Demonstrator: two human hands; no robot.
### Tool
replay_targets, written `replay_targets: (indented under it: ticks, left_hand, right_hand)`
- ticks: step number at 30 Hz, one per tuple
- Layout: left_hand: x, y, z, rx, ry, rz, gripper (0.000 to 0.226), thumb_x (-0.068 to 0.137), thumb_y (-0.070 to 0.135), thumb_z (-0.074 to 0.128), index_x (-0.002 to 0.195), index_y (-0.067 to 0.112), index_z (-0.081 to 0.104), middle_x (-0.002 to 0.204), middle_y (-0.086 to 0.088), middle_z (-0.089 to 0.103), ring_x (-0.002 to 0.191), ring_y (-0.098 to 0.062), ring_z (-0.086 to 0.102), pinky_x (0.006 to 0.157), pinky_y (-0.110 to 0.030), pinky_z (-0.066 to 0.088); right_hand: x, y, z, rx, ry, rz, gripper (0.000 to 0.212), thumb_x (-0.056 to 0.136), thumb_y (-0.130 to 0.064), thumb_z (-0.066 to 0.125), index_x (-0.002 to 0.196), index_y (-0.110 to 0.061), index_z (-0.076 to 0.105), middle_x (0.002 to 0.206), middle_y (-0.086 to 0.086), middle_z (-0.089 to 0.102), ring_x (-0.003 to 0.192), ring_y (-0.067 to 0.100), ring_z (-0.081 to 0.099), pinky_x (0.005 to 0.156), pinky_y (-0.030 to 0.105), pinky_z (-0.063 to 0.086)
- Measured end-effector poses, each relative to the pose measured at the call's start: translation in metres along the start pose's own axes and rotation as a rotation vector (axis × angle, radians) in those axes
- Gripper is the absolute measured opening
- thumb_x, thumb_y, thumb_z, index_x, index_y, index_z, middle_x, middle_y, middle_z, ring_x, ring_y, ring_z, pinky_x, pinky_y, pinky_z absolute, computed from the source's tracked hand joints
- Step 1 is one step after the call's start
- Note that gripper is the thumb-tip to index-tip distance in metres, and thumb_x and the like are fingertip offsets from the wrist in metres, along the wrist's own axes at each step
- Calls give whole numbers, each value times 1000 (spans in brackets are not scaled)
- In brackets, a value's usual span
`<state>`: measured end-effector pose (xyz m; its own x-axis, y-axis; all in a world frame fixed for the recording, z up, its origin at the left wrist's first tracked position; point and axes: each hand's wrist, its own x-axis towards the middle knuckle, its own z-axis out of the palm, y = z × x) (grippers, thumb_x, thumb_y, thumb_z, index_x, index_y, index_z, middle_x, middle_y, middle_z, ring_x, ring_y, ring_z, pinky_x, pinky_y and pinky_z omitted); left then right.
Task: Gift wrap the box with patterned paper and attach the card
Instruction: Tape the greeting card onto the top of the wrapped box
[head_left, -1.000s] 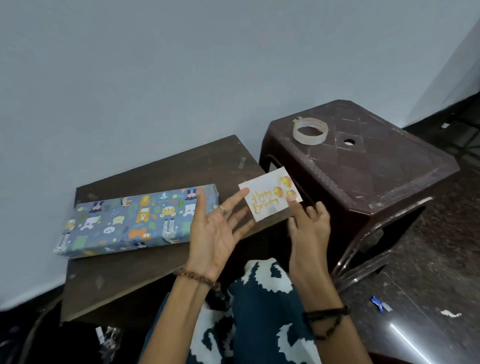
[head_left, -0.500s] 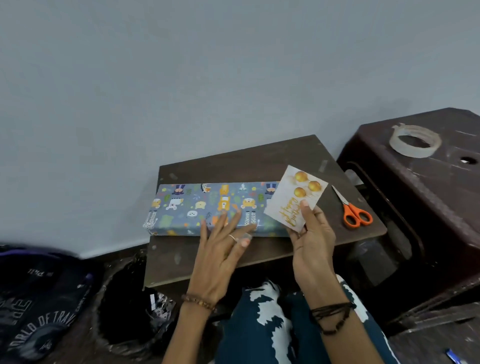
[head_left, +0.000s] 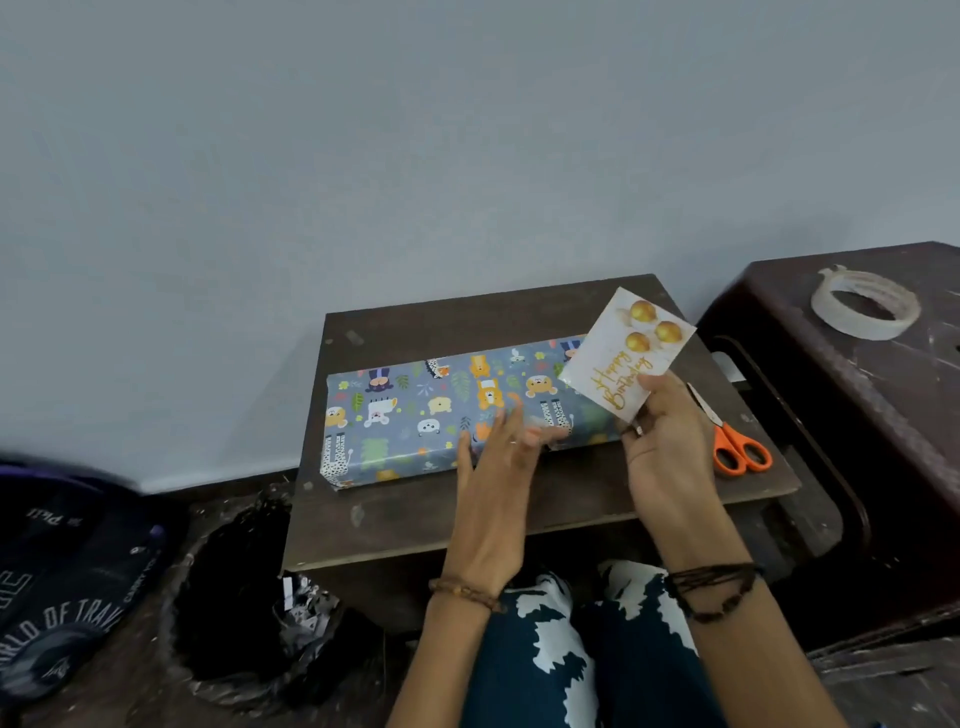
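I see my right hand pinching the glossy rectangular card; my left hand, fingers spread, rests on the paper-wrapped box.

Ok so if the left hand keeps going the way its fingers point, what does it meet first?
Probably the wrapped box: the left hand points up and away over its near edge, fingers already over the paper, though whether they touch is unclear.

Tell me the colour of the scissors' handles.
Orange. The scissors lie on the table by the right hand, clearest in the head view.
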<state>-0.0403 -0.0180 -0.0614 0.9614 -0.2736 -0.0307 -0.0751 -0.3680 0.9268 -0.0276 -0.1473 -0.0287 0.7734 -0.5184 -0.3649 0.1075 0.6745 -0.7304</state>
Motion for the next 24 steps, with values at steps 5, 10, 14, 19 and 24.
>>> replay_targets:
  ticks: [5, 10, 14, 19, 24]
  left_hand:
    - [-10, 13, -21, -403, 276, -12, 81, 74, 75, 13, 82, 20, 71, 112, 12, 66, 118, 7, 47, 100, -13, 25]
    - [-19, 17, -29, -484, 673, -216, 74, 81, 69, 12, 86, 16, 63, 102, 2, 62, 108, -21, 54, 81, -32, 41]
    - [-33, 28, 0, -627, 580, -377, 60, 80, 65, 11, 114, 38, 51, 144, 1, 34, 132, -22, 34, 103, -46, 31]
    - [-4, 34, 29, -749, 521, -351, 71, 49, 97, 26, 114, 68, 29, 155, 15, 7, 144, -10, 5, 116, -51, 5]
    - [30, 36, 19, -932, 661, -251, 68, 79, 68, 37, 140, 40, 28, 156, 8, 11, 139, -10, 27, 114, -42, 25]
  right_hand:
    - [-2, 9, -2, -5, -64, -18, 13, 88, 2, 53, 86, -10, 58, 77, 0, 66, 68, 7, 63, 61, 16, 53]
    - [30, -8, 5, -253, -136, -298, 21, 94, -6, 51, 115, -5, 55, 105, 5, 66, 93, 13, 67, 79, 24, 55]
    - [67, -19, 27, -782, -273, -495, 33, 99, -15, 43, 132, -8, 45, 114, -3, 59, 102, 13, 57, 87, 20, 42]
    - [88, -2, 36, -1495, -384, -614, 33, 101, -21, 33, 123, 3, 36, 105, 25, 60, 92, 41, 58, 71, 39, 45]
    - [77, 3, 16, -1344, -339, -422, 32, 100, -27, 35, 118, -2, 41, 115, 25, 58, 105, 44, 53, 80, 40, 39]
